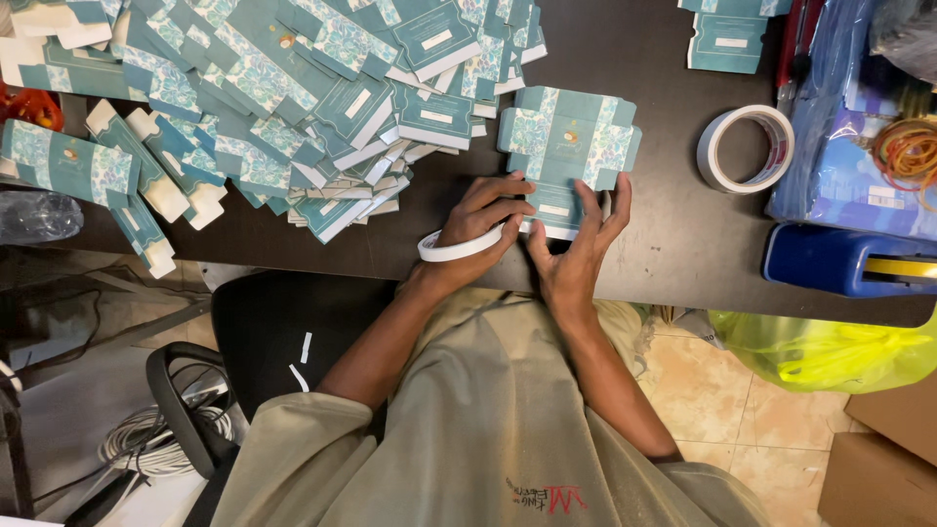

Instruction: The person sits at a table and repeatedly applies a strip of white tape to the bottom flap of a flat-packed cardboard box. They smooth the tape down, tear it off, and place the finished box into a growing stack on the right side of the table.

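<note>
I see heap of flat teal cartons [293, 88] on bench [673, 244], spare tape roll [745, 148] right, blue tape dispenser [844, 259], rubber bands [908, 151], yellow bag [830, 351] below.

Packing workshop: flat teal cartons [293, 98] heaped, tape rolls [744, 148].

So it's a dark brown table [673, 244] and it's pretty loaded. Far left is a big messy heap of flat teal box blanks [293, 88] with a floral print, spilling toward the middle. One unfolded teal box blank [566, 146] sits by itself near the centre, close to the near edge. Right of that, a roll of white tape [744, 148] lies flat. Couple more teal blanks [727, 34] at the far right, plus a blue plastic-wrapped bundle [839, 146] and a blue tape dispenser [844, 259] near the right edge.
</note>
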